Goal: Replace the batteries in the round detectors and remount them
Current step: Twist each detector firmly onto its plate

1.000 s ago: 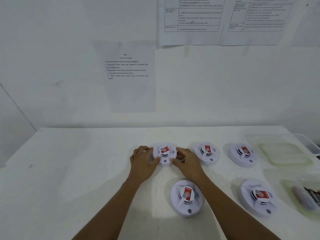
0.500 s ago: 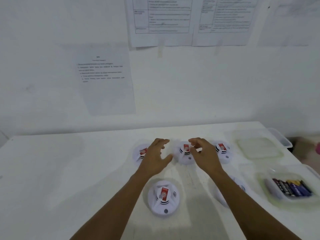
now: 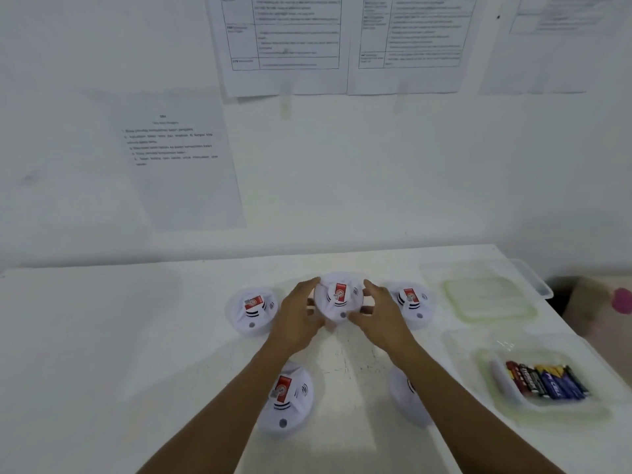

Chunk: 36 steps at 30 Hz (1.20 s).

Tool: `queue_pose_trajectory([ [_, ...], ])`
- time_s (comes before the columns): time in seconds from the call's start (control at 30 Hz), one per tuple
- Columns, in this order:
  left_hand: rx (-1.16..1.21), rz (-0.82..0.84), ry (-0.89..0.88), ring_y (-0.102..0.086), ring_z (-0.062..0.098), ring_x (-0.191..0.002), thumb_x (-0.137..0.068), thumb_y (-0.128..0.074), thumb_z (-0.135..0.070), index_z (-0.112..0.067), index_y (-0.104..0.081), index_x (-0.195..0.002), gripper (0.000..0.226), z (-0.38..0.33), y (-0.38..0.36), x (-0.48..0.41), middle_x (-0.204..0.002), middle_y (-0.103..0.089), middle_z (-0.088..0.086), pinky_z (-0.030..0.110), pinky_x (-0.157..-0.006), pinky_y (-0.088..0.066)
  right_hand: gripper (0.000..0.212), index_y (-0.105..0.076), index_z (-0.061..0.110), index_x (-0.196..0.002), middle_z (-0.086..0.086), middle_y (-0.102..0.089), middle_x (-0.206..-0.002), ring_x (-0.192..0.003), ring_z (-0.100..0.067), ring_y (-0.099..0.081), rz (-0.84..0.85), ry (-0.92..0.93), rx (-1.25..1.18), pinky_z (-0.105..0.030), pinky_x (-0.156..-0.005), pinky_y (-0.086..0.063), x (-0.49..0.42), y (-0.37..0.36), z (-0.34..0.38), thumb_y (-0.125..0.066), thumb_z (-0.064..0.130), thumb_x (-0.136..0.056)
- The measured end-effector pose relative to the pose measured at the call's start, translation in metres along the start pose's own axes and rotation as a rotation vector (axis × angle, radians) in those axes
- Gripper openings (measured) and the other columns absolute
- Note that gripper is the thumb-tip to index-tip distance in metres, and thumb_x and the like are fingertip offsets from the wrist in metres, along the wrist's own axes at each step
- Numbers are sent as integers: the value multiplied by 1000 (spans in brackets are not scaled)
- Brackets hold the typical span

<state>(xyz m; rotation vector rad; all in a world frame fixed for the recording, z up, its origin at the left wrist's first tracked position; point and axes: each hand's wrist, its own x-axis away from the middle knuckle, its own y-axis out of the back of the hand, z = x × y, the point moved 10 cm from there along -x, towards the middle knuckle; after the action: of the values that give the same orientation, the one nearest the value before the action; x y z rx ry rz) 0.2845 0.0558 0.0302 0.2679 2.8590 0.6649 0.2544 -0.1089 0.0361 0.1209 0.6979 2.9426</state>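
A person's left hand [image 3: 298, 314] and right hand [image 3: 381, 314] clasp the middle detector [image 3: 338, 295] from opposite sides, fingers curled round its rim, both equally near, on the white surface [image 3: 136, 336]. Batteries [image 3: 543, 381] lie to that detector's right, closer to the person.

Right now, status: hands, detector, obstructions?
Left hand and right hand both grip middle back-row smoke detector. Left neighbour detector and right neighbour detector sit close. Batteries in tray, right.
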Motion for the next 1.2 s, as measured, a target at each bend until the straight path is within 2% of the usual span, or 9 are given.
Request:
queue_pose_trajectory([
  [0.07,138,-23,-19,-65,21,-109,-82,-71,7,-37,-48,-124,65,-7,5,4,-133,-57,9,27,-81,-57,56,-53,19,-126,10,-53,-112,-107,-21,-62,-24,20,-118,-28,-84,-54,1,8,6,-78,9,-77],
  [0.17,278,-39,-12,-65,5,-106,-82,-72,5,-28,-49,-129,62,-21,13,8,-131,-59,1,16,-80,-52,63,-51,26,-126,3,-62,-115,-102,-18,-64,21,5,-296,-29,-81,-56,0,11,7,-82,9,-74],
  [0.27,365,-27,-12,-64,3,-107,-84,-73,-3,-28,-52,-132,58,-33,16,11,-131,-61,-9,17,-80,-52,68,-47,33,-123,0,-65,-117,-101,-17,-64,49,14,-339,-37,-82,-60,-2,9,10,-84,11,-71],
  [0.4,353,-46,-11,-65,1,-105,-86,-74,-8,-33,-53,-130,55,-37,19,14,-128,-63,-12,15,-76,-53,67,-45,35,-123,4,-65,-115,-98,-16,-65,23,69,-291,-40,-82,-60,-2,10,17,-84,17,-72],
  [0.63,375,-53,7,-65,6,-109,-86,-73,-8,-41,-53,-124,53,-38,22,15,-123,-66,-11,19,-80,-54,66,-44,30,-132,3,-63,-122,-103,-13,-63,31,108,-290,-34,-86,-58,-1,9,23,-80,16,-77],
  [0.83,360,-45,27,-64,0,-109,-88,-72,-18,-31,-49,-138,56,-32,21,11,-127,-63,-14,18,-79,-54,67,-45,30,-133,4,-62,-125,-108,-14,-61,39,119,-311,-40,-85,-59,-1,8,26,-79,16,-77],
  [1.0,345,-42,18,-62,-8,-107,-89,-71,-16,-34,-48,-134,53,-36,24,9,-123,-61,-23,12,-75,-51,68,-45,30,-132,4,-61,-124,-110,-17,-60,44,113,-337,-41,-80,-60,-5,6,27,-80,15,-76],
  [1.2,347,-37,11,-62,-6,-106,-89,-71,-14,-36,-49,-132,53,-37,23,6,-124,-61,-22,12,-76,-51,70,-44,26,-133,2,-60,-126,-110,-17,-59,27,124,-324,-42,-81,-60,-10,6,28,-80,11,-75],
])
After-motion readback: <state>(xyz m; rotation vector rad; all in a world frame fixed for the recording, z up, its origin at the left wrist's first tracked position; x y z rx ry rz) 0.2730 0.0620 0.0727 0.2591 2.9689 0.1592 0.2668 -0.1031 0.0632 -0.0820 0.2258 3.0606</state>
